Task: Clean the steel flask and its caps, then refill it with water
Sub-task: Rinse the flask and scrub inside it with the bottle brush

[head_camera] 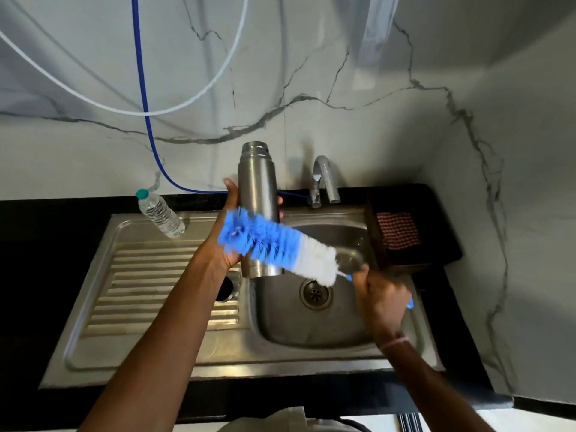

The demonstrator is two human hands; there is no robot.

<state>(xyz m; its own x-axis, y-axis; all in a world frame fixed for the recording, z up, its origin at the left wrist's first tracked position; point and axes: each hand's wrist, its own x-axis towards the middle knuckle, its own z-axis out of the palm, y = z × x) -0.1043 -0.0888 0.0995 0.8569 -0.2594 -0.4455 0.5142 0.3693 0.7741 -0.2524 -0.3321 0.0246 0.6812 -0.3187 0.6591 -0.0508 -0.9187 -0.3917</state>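
One steel flask [258, 188] is held upright, mouth up, brush [274, 241] crossing it.

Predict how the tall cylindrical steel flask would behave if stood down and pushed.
The tall cylindrical steel flask looks rigid and smooth, so probably slippery when wet. Tall and narrow, it may tip easily; on its side it would likely roll.

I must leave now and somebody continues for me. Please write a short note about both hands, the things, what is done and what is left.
Left hand grips the flask, upright and open, over the sink.
Right hand grips the brush handle; bristles lie across the flask's lower outside.
Bottle stands on the drainboard. Tap shows no water.
Done: flask uncapped.
Left: finish scrubbing, caps, refill.
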